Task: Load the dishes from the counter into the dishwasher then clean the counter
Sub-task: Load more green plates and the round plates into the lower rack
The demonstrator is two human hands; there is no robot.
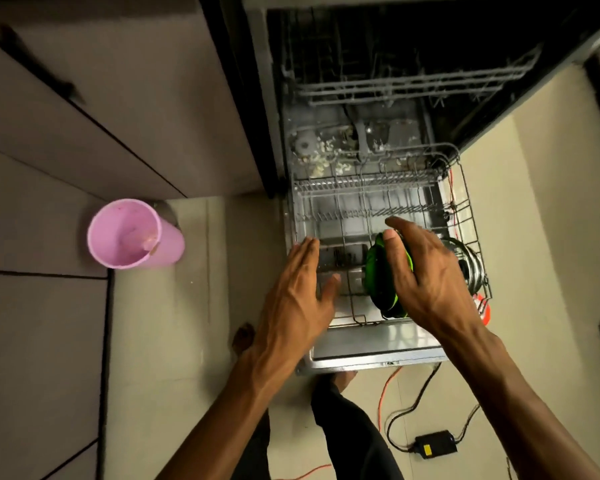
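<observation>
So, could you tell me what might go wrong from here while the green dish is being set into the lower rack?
1. The green dish stands on edge among the tines of the lower rack; if the right hand lets go early, it may tip against the metal item beside it.
2. Cables trail on the floor by the open door, near the person's foot: a possible trip.

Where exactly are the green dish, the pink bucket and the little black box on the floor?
green dish (374,271), head view, its left rim beside the right hand.
pink bucket (118,233), head view, its inside wall.
black box (435,444), head view, its top face.
</observation>
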